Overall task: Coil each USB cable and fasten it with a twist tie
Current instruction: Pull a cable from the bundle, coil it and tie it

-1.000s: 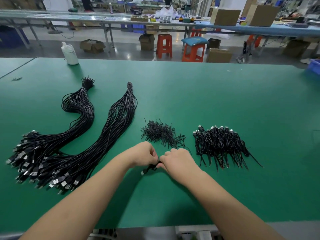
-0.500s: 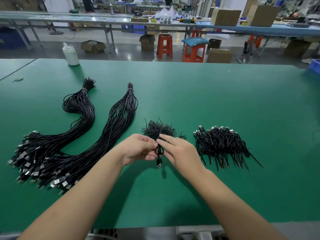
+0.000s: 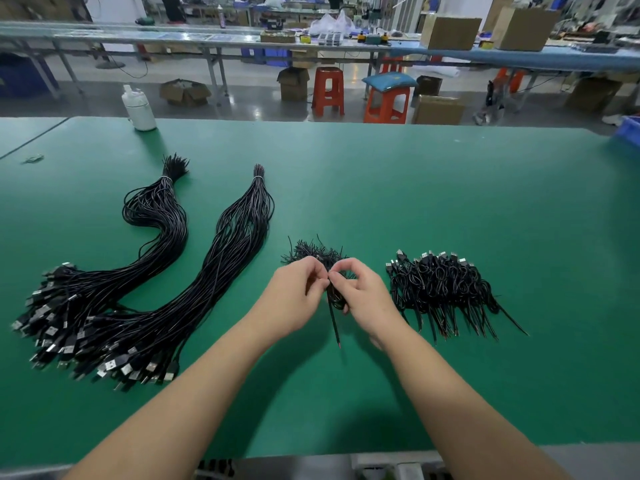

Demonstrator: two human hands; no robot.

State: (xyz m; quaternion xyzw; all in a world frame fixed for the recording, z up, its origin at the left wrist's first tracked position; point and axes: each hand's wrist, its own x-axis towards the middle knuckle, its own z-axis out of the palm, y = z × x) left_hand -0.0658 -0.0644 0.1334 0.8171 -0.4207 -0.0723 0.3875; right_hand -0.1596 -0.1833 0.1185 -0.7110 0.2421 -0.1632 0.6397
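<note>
Between my two hands is a small coiled black USB cable [image 3: 335, 299], its loose end hanging down toward the table. My left hand [image 3: 298, 295] and my right hand [image 3: 360, 295] both pinch at the top of the coil, fingertips together; whether a twist tie is between them I cannot tell. Just behind my hands lies a pile of black twist ties [image 3: 311, 252]. On the left, two long bundles of uncoiled USB cables [image 3: 166, 292] stretch across the green table [image 3: 450, 188]. A heap of coiled, tied cables [image 3: 440, 289] lies to the right of my hands.
A white plastic bottle [image 3: 139, 109] stands at the table's far left edge. A blue bin [image 3: 628, 133] sits at the far right edge. Beyond the table are orange stools, cardboard boxes and other workbenches.
My hands have lifted the coil and moved it away from me, up to the twist tie pile. The coil has turned upright and its loose end now hangs down.
</note>
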